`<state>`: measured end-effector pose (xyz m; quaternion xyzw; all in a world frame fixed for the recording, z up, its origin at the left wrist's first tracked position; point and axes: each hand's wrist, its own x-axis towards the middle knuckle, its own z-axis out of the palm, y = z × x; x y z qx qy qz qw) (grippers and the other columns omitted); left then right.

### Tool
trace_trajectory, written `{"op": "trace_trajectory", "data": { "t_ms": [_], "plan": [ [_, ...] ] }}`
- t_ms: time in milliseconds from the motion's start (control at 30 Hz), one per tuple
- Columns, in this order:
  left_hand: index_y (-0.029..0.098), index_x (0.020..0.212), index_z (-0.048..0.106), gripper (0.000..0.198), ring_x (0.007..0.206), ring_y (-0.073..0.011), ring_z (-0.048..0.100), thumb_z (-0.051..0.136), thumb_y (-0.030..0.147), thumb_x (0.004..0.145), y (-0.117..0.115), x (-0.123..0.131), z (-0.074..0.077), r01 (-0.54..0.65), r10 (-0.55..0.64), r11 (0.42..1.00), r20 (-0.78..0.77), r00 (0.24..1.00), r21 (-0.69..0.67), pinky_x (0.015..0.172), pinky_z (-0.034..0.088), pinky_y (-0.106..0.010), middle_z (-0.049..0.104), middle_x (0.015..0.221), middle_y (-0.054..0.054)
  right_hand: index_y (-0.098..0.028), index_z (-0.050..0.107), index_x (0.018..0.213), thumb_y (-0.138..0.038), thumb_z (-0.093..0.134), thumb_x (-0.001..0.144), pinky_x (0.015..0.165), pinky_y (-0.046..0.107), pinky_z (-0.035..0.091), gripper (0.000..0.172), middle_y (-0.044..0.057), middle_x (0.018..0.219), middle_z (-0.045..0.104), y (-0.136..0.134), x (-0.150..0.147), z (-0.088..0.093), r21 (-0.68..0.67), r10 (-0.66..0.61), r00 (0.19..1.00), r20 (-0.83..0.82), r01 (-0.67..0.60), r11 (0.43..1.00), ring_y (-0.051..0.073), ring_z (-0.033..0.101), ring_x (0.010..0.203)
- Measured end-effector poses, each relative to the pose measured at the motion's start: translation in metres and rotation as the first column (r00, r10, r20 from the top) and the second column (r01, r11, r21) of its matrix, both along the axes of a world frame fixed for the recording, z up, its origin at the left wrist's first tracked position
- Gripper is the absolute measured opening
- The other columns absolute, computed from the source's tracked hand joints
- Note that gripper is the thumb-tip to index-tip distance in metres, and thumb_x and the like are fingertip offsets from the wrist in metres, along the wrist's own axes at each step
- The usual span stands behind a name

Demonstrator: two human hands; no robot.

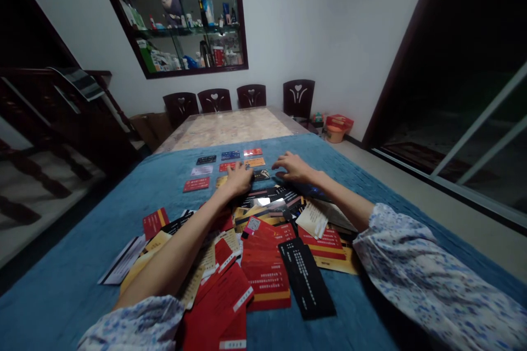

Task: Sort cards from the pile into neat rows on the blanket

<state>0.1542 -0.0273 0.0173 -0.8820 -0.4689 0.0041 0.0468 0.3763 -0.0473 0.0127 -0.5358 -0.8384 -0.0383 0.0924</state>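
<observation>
Small cards lie in rows on a blue cloth (164,175), among them a dark card (206,159), a blue card (230,155), a lilac card (202,170) and a red card (196,184). My left hand (240,179) rests over the middle of the rows, fingers apart, partly covering a gold card (221,181). Right of it lies a black card (261,175) with a light pattern. My right hand (295,168) hovers just right of that card, fingers spread and bent. Nearer me is a loose pile of larger cards, including a black one (307,279) and red ones (265,274).
Beyond the cloth the bare marbled tabletop (242,127) reaches toward several dark chairs (298,97). A wall shelf (185,29) holds a plush toy and bottles. A red and orange container (335,130) stands on the floor at the right, near a sliding door.
</observation>
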Motion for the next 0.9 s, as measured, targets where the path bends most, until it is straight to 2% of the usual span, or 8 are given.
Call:
{"op": "trace_trajectory", "data": {
  "t_ms": [133,333,500,733,900],
  "plan": [
    [0.022,0.125,0.059,0.045,0.137,-0.0369,0.033,0.051,0.011,0.081,-0.007,0.003,0.004,-0.005,0.005,1.000,-0.023,1.000,0.017,0.101,0.035,-0.060,0.053,0.136,-0.016,-0.024,0.073,0.111,-0.025,0.059,0.088,0.081,0.036,0.039,0.027,0.009,0.109,0.069,-0.013,0.011,-0.003,0.038,0.003,0.999,-0.050,-0.001,0.999,0.027,0.052,0.103],
    [0.023,0.117,0.064,0.035,0.132,-0.0340,0.035,0.053,0.014,0.085,-0.025,0.011,0.006,0.090,-0.093,0.995,0.126,0.988,0.030,0.100,0.034,-0.055,0.058,0.128,-0.012,-0.022,0.075,0.101,-0.022,0.058,0.088,0.084,0.036,0.039,0.021,0.008,0.098,0.071,-0.034,0.025,-0.013,0.144,0.116,0.976,-0.183,-0.090,0.985,0.024,0.052,0.097],
    [0.023,0.114,0.068,0.037,0.133,-0.0341,0.034,0.054,0.009,0.082,-0.044,0.021,0.005,0.179,-0.179,0.984,0.239,0.954,0.023,0.100,0.030,-0.055,0.062,0.128,-0.009,-0.021,0.075,0.097,-0.021,0.057,0.089,0.085,0.037,0.039,0.019,0.008,0.094,0.071,-0.053,0.032,-0.022,0.204,0.239,0.937,-0.256,-0.189,0.960,0.023,0.053,0.095],
    [0.023,0.099,0.073,0.040,0.129,-0.0343,0.035,0.050,0.002,0.075,-0.073,0.029,0.008,0.341,-0.327,0.940,0.236,0.915,-0.020,0.098,0.029,-0.055,0.071,0.113,-0.007,-0.023,0.076,0.097,-0.024,0.055,0.091,0.089,0.042,0.040,0.021,0.007,0.101,0.074,-0.071,0.030,-0.027,0.190,0.311,0.922,-0.232,-0.271,0.944,0.025,0.053,0.100],
    [0.021,0.096,0.073,0.036,0.129,-0.0356,0.034,0.051,0.003,0.074,-0.083,0.032,0.008,0.359,-0.339,0.928,0.175,0.924,-0.099,0.099,0.028,-0.058,0.070,0.116,-0.008,-0.024,0.075,0.106,-0.028,0.054,0.093,0.089,0.046,0.040,0.025,0.008,0.111,0.073,-0.077,0.027,-0.028,0.132,0.268,0.949,-0.164,-0.248,0.960,0.027,0.051,0.105]
  ]
}}
